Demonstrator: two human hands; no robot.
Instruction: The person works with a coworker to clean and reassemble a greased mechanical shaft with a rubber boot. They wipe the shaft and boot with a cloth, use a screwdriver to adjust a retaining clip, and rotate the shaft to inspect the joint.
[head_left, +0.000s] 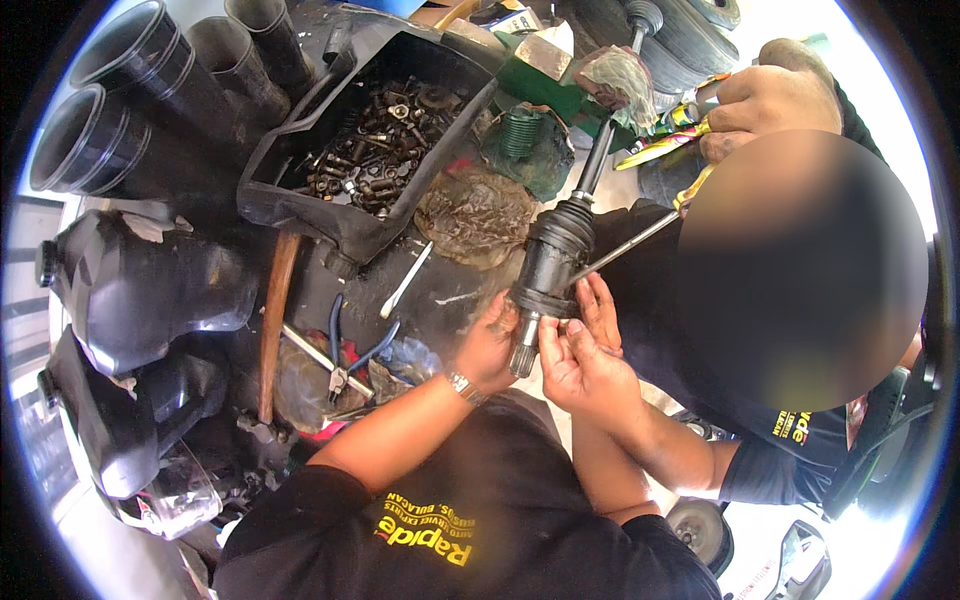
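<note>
A black axle shaft with a CV joint boot (553,249) stands diagonally at the centre. My left hand (492,340) grips the lower joint housing from the left, its fingers curled round it. My right hand (598,305) holds the joint from the right, partly hidden behind a co-worker's hand (590,372), whose fingers touch the splined lower end (522,352). The co-worker's other hand (750,110) holds a yellow-handled screwdriver (630,240), its long blade reaching the boot. A clear plastic wrap (615,80) covers part of the upper shaft.
A black bin of bolts (273,170) sits behind; black tubes (130,50) and black containers (150,270) line the left. A hammer (276,320), pliers (340,370), a white-handled tool (400,290) and oily bags (470,215) lie around. The co-worker (700,320) leans in at right.
</note>
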